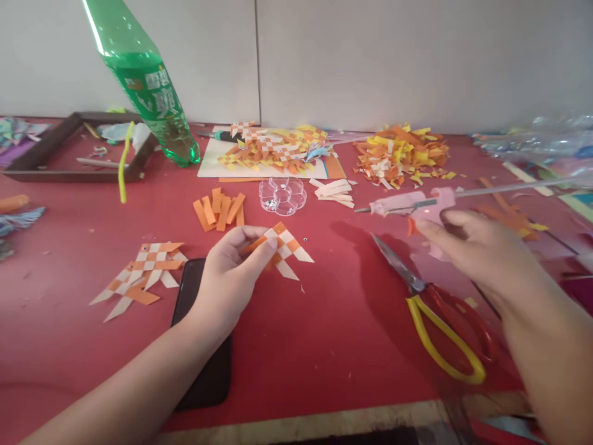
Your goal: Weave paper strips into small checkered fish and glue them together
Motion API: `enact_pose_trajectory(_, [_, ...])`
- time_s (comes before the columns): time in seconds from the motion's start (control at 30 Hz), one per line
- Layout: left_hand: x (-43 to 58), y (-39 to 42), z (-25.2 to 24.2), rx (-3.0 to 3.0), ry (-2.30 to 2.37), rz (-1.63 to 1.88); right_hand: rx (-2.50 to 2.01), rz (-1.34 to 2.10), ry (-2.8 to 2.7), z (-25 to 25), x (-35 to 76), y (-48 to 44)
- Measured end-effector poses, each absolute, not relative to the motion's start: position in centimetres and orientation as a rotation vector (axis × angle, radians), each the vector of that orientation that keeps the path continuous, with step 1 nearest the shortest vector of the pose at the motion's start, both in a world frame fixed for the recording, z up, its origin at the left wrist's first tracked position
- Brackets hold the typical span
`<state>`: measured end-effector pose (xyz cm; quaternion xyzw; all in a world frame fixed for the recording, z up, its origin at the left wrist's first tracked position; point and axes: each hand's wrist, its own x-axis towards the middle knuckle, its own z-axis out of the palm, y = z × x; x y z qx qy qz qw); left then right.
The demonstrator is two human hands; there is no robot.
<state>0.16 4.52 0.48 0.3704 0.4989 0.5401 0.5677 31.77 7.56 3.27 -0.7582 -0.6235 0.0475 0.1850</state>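
Observation:
My left hand (234, 272) pinches a woven orange-and-white paper fish (283, 246) just above the red table (324, 334). My right hand (477, 256) is blurred by motion and reaches toward the pink glue gun (417, 203), its fingers close to the handle; whether they grip it I cannot tell. Scissors (435, 315) with yellow and red handles lie below that hand. A tiny googly eye (305, 239) lies next to the fish.
Two more woven fish (143, 272) lie at left beside a black phone (204, 346). Behind: orange strips (220, 210), a clear flower-shaped box (282, 196), cream strips (334, 191), a board with finished fish (273, 151), a scrap pile (401, 154), a tilted green bottle (143, 80), a wooden frame (50, 161).

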Motion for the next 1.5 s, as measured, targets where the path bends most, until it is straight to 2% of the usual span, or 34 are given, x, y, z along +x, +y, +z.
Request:
enact_pose_trajectory(0.23, [0.1, 4.6, 0.5, 0.761, 1.142, 1.335, -2.254, -0.129, -2.062, 3.1, 33.0, 8.3])
enact_pose_trajectory(0.33, [0.1, 4.5, 0.5, 0.758, 1.142, 1.34, -2.042, -0.348, -2.051, 3.3, 30.1, 8.2])
enact_pose_trajectory(0.43, [0.1, 4.5, 0.6, 0.764, 1.14, 1.335, -1.656, -0.118, -2.237, 2.9, 25.6, 8.1])
enact_pose_trajectory(0.53, [0.2, 4.4, 0.6, 0.79, 1.13, 1.299, -1.548, 0.328, -2.355, 2.1, 21.6, 8.6])
enact_pose_trajectory(0.63, [0.2, 4.3, 0.6, 0.826, 1.121, 1.267, -1.558, 0.539, -2.358, 1.6, 19.5, 9.6])
enact_pose_trajectory(1.07, [0.2, 3.8, 0.7, 0.899, 1.131, 1.106, -1.384, 0.562, -2.624, 1.5, 19.5, 9.8])
enact_pose_trajectory(1.3, [0.4, 3.4, 1.1, 0.867, 1.109, 1.039, -1.208, 0.309, -2.268, 2.5, 20.4, 7.8])
enact_pose_trajectory(1.5, [0.7, 3.1, 1.6, 0.944, 1.094, 0.959, -0.988, 0.209, -2.242, 2.5, 19.3, 5.4])
